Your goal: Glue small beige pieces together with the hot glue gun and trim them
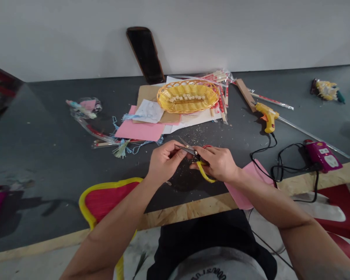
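Observation:
My right hand (220, 163) is closed round a pair of scissors (204, 174) with yellow and red handles. Their blades are parted and point left. At the blades, my left hand (165, 161) is closed in a pinch; something small and pale shows between them, too small to name. Small pale crumbs (195, 136) lie scattered on the dark tabletop just beyond both hands. Behind them a yellow woven basket (192, 106) contains a row of small whitish pieces (188, 97).
Pink paper (140, 129), blue tassels (128, 116) and wrapped chopsticks (224, 99) surround the basket. A smartphone (146, 54) leans on the wall. To the right lie a yellow glue gun (268, 116), its black cord (261, 149) and a purple power box (322, 155). A red stool (111, 200) stands front left.

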A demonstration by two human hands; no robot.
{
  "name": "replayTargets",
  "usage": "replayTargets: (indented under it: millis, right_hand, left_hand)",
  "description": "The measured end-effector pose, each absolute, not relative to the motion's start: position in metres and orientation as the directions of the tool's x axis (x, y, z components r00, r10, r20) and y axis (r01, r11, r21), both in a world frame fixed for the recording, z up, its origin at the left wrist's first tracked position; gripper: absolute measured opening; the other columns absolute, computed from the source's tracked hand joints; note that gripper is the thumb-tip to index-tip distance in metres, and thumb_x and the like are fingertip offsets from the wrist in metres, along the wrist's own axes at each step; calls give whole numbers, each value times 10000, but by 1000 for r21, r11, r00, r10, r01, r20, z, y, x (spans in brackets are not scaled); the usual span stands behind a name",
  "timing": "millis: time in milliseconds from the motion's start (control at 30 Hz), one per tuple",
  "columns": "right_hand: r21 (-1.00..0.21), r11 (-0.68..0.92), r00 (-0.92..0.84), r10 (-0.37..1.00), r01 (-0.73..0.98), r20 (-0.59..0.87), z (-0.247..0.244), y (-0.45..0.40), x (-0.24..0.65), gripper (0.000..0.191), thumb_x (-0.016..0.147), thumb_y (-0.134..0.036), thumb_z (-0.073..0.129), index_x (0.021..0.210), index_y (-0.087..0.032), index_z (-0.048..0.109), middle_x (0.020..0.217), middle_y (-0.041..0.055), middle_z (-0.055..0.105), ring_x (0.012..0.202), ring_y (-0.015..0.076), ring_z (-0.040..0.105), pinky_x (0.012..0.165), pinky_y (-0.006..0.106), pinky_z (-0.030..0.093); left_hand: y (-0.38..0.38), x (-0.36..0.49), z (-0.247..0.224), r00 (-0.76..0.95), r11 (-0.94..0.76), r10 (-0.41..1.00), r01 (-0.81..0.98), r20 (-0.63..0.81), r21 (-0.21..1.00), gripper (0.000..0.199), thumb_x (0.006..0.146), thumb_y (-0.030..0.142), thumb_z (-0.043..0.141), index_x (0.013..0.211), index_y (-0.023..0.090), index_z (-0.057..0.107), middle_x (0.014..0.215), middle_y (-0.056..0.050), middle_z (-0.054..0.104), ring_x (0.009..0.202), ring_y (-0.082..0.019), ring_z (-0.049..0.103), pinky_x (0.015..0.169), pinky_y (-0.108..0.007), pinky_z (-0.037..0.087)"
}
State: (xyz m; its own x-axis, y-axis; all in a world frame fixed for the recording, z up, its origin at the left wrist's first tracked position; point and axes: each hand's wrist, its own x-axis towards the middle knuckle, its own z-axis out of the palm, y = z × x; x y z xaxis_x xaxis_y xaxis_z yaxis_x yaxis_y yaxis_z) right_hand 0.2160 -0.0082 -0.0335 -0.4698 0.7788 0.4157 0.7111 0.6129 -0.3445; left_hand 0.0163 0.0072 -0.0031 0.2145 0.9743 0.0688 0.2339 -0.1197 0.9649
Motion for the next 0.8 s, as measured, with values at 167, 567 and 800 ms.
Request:
replayTargets:
  millis: [167, 567, 800]
  right_hand:
    - [-371, 598, -461, 794, 710, 397, -34, -6, 217, 530, 936, -582, 551, 1239, -161, 660, 891, 82, 755, 798, 179, 714, 676, 238, 501]
    - [-401, 594, -441, 797, 698, 413, -32, -3, 216, 573, 892, -598, 597, 1245, -150, 652, 1002, 134, 729, 939, 258, 676, 854, 364, 561]
    - [-426, 622, -455, 777, 656, 434, -34, -3, 215, 613, 891, -615, 585, 1266, -133, 636, 1019, 137, 725, 958, 264, 674, 874, 382, 567]
  left_hand:
    - [10, 16, -9, 165, -120, 983, 237, 82, 964, 89, 826, 272, 668, 835, 186, 688, 673, 2, 721, 465, -97, 567, 442, -197, 461]
    - [10, 17, -14, 189, -111, 980, 231, 67, 967, 105, 816, 303, 696, 818, 198, 701, 734, -25, 763, 579, -148, 672, 523, -235, 501]
    - [9, 16, -10, 242, -130, 967, 210, 77, 969, 80, 830, 266, 675, 793, 197, 693, 740, -24, 767, 689, -177, 728, 639, -258, 557]
